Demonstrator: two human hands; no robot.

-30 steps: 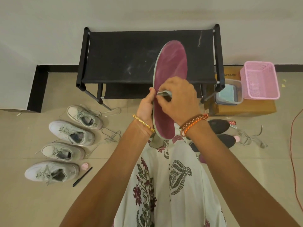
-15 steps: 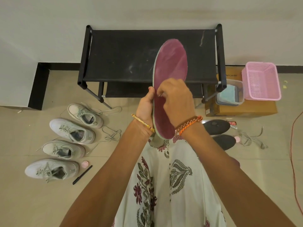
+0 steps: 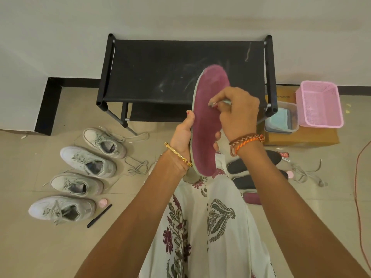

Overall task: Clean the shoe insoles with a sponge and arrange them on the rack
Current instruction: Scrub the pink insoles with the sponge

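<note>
Head view: I hold the maroon insole (image 3: 208, 125) upright in front of me, my left hand (image 3: 183, 135) gripping its left edge near the heel half, thumb along the rim and fingertips curling round the back. My right hand (image 3: 237, 115) pinches a small pale sponge (image 3: 225, 102) against the insole's face, at about the middle of its length.

The insole's long axis runs away from me, heel low over my patterned lap, toe high and leaning slightly right, so that the toe sits in front of the black rack (image 3: 186, 71). The rack stands straight ahead against the wall, its top shelf bearing pale smears but no insoles that I can see. The toe half lies beyond my right hand, the heel half below it, so I judge any further wiping runs along that line, and the right hand is the nearer one to the rack's right end.

More insoles (image 3: 241, 167), dark and maroon, lie on the floor at my right, partly hidden by my forearm. Four pale sneakers (image 3: 88, 161) sit in a row at my left.
</note>
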